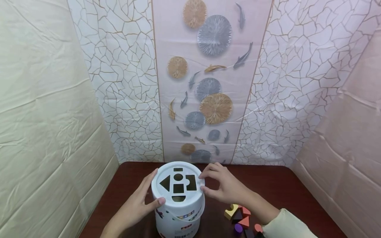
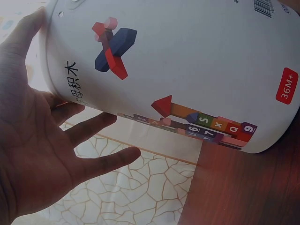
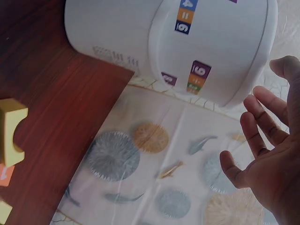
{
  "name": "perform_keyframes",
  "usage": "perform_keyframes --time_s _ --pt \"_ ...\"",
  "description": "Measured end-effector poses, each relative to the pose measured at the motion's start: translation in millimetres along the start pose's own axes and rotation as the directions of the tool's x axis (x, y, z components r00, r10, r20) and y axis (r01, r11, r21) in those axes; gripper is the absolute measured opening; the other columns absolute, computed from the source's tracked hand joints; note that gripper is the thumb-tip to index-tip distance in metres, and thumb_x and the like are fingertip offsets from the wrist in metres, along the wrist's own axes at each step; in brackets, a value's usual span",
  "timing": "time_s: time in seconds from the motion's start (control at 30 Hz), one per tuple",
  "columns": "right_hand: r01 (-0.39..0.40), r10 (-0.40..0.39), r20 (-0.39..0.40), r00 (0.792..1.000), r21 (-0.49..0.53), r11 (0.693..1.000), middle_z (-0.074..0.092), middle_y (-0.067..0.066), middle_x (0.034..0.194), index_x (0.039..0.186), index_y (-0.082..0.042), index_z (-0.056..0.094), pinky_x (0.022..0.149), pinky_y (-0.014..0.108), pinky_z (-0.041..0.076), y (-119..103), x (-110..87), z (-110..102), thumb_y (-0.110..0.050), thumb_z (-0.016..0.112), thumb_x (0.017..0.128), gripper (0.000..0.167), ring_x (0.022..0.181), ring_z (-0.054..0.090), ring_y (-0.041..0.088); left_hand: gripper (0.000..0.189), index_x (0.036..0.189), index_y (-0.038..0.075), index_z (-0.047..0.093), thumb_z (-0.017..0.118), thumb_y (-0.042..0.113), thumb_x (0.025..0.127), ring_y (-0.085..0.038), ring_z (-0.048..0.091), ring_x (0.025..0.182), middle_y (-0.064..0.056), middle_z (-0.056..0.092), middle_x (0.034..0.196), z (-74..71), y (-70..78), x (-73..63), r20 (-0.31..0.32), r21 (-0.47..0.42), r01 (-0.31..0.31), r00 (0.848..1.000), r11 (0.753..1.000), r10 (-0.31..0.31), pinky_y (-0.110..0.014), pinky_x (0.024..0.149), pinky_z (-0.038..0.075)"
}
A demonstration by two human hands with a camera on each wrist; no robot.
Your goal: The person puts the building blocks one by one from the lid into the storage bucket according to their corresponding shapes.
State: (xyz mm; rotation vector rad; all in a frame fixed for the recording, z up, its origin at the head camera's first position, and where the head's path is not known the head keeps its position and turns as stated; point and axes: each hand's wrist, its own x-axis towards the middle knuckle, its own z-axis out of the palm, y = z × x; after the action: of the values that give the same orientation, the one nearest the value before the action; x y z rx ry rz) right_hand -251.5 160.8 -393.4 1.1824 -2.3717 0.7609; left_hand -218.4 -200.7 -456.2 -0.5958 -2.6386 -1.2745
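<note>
A white bucket [image 1: 177,219] with printed block pictures stands upright on the table. Its round white lid [image 1: 162,173] has cut-out holes: a triangle, a circle, rectangles and other shapes. My left hand [image 1: 135,201] spreads along the left side, thumb at the lid's front-left rim. In the left wrist view, fingers of that hand [image 2: 42,145] extend straight beside the bucket wall [image 2: 154,61]. Over at the lid's right edge, my right hand [image 1: 224,183] has its thumb and fingertips right at the rim. Seen from the right wrist, its fingers [image 3: 255,136] are loosely bent and spread.
Several blocks lie right of the bucket, under my right forearm: a yellow notched block [image 1: 230,213], a red triangular block [image 1: 244,222] and a purple cylinder [image 1: 238,228] among them. The dark red table [image 1: 262,180] ends at a patterned cloth backdrop [image 1: 134,132].
</note>
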Motion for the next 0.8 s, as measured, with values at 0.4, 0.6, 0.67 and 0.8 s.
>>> perform_keyframes --time_s 0.4,0.6,0.67,0.8 --pt "-0.028 0.025 -0.043 0.999 -0.070 0.997 0.071 -0.008 0.113 0.117 -0.028 0.079 0.088 0.035 0.055 15.3 -24.9 -9.8 -0.022 0.088 0.094 0.026 0.106 0.061 0.009 0.102 0.176 0.044 0.016 0.081 0.051 0.099 -0.043 0.038 0.163 -0.003 0.029 0.182 -0.1 0.8 -0.4 0.008 -0.002 0.022 1.000 1.000 -0.022 -0.080 0.116 0.046" --pt "-0.065 0.062 -0.040 0.997 -0.076 0.995 0.070 -0.013 0.112 0.116 -0.030 0.079 0.086 0.034 0.056 27.9 -40.5 -13.4 -0.022 0.088 0.093 0.026 0.104 0.062 0.012 0.102 0.176 0.044 0.016 0.081 0.051 0.099 -0.042 0.039 0.163 -0.003 0.029 0.182 0.0 0.6 0.6 0.011 -0.004 0.034 0.999 0.999 -0.034 -0.079 0.116 0.046" --pt "-0.067 0.063 -0.045 0.997 -0.081 0.994 0.071 -0.012 0.112 0.115 -0.029 0.079 0.085 0.034 0.055 33.7 -46.9 -14.3 -0.021 0.088 0.093 0.025 0.103 0.062 0.012 0.102 0.176 0.045 0.016 0.081 0.051 0.099 -0.042 0.038 0.163 -0.003 0.029 0.182 0.3 0.3 0.7 0.012 -0.004 0.033 0.999 0.999 -0.033 -0.079 0.116 0.046" --pt "-0.086 0.082 -0.049 0.995 -0.092 0.992 0.072 -0.013 0.111 0.113 -0.029 0.080 0.085 0.033 0.057 44.6 -60.3 -15.7 -0.019 0.089 0.092 0.025 0.103 0.063 0.010 0.102 0.176 0.044 0.016 0.082 0.050 0.099 -0.042 0.042 0.160 -0.003 0.030 0.182 0.8 -0.3 0.7 0.012 -0.008 0.027 1.000 1.000 -0.026 -0.076 0.115 0.049"
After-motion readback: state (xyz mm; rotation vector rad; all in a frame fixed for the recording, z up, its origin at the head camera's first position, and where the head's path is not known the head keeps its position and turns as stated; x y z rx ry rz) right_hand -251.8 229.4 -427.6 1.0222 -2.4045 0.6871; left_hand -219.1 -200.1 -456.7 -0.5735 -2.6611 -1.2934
